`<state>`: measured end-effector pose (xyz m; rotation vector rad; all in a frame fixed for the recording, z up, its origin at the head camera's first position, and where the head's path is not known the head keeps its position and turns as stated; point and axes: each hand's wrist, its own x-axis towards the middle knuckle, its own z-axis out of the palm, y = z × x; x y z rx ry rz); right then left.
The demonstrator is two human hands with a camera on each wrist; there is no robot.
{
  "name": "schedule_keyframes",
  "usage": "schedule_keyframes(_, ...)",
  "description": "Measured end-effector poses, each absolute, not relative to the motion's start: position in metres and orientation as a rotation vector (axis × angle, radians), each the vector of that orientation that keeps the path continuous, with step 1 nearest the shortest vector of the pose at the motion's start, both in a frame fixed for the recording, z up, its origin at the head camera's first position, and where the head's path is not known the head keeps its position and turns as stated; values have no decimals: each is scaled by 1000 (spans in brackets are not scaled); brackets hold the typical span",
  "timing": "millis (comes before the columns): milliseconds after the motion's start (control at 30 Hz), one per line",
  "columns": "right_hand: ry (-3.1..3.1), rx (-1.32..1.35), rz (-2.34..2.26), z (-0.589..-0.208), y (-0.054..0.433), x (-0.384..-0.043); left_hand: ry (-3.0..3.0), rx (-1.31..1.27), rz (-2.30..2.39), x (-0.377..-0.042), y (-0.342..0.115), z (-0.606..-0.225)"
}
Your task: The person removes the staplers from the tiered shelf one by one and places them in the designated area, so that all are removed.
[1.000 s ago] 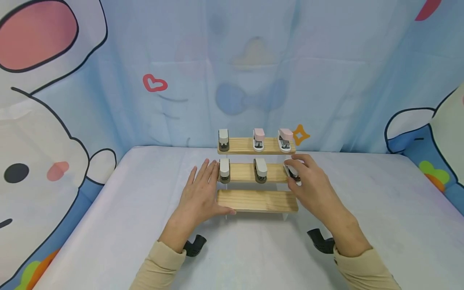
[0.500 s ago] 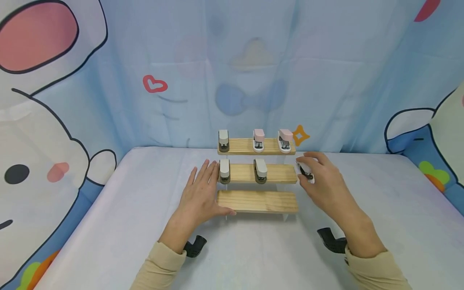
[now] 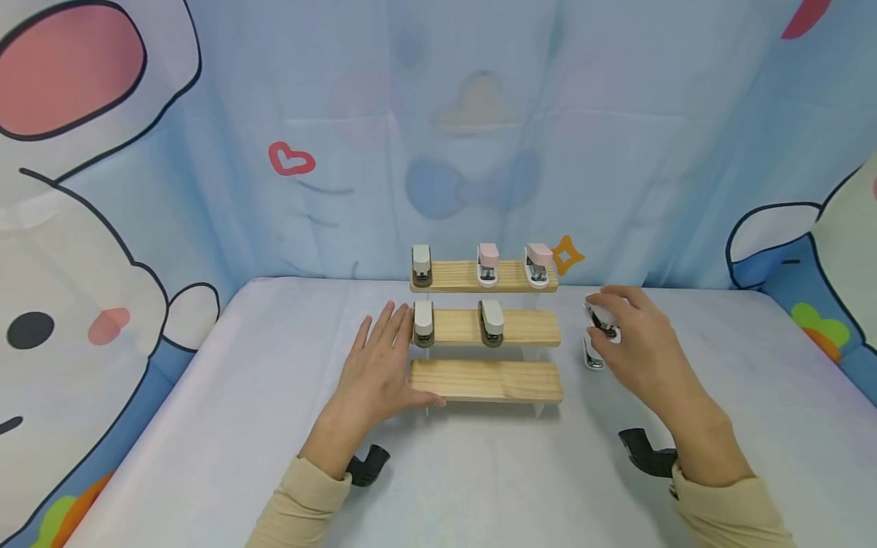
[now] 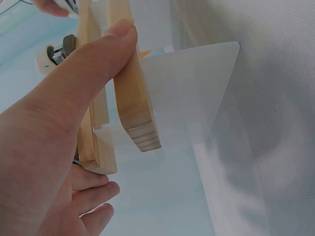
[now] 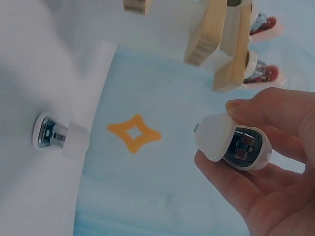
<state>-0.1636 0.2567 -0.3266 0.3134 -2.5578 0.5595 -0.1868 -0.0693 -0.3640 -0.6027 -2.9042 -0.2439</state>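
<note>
Right of centre, the right hand [image 3: 640,342] pinches a stapler [image 3: 603,320], probably light, stiff and slick, best held by its sides; left of centre, the left hand [image 3: 380,373], fingers extended, touches the shelf [image 3: 493,380].

From the near side, the head view faces forward and down across the bench [image 3: 493,479]; the wrist views, close in and turned sideways, share the wooden rack [image 3: 486,380] with it.
</note>
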Motion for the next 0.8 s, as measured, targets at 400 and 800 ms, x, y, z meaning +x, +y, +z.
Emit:
schedule_keyframes(400,-2665,176,583,-328,275,-167,-2903,-610,-232,-186,-70,-362)
schedule_keyframes(800,-2749,99,596,-337,291,-175,-2902,-611,-239,-187,-70,-364)
